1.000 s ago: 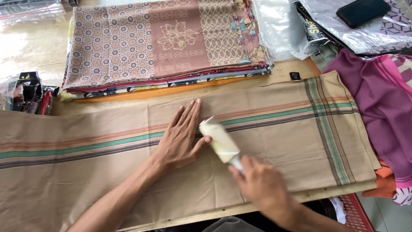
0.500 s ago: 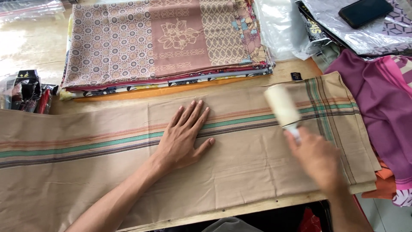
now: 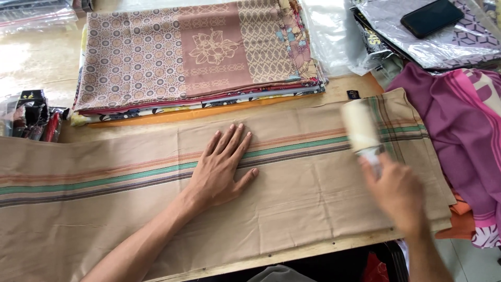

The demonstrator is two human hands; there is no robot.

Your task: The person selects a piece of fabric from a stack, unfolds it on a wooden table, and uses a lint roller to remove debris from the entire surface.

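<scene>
Tan striped cloth [image 3: 292,209], spread flat along the wooden table [image 3: 292,251] and covering most of it; all places below are given relative to this cloth. Beyond its far edge lies a stack of folded patterned fabrics [image 3: 193,52] in brown and pink. Off its right end, a heap of purple and pink cloth [image 3: 459,120] overlaps the corner; farther back on that side, clear-wrapped packages [image 3: 417,47] carry a dark phone [image 3: 432,16]. Off its far left edge sits a small cluster of dark packets [image 3: 28,112]. Left hand [image 3: 222,169]: fully open, palm down, fingers spread across the green and brown stripes near the cloth's middle, pinning it and grasping nothing. Right hand [image 3: 399,190]: blurred, closed round the handle of a white lint roller [image 3: 360,128], whose head rests on the stripes near the cloth's right end. Judging by position, the roller is working the right-hand portion; the cloth shows no visible lint either side of it, so how much has been rolled and how much remains cannot be told from this view
</scene>
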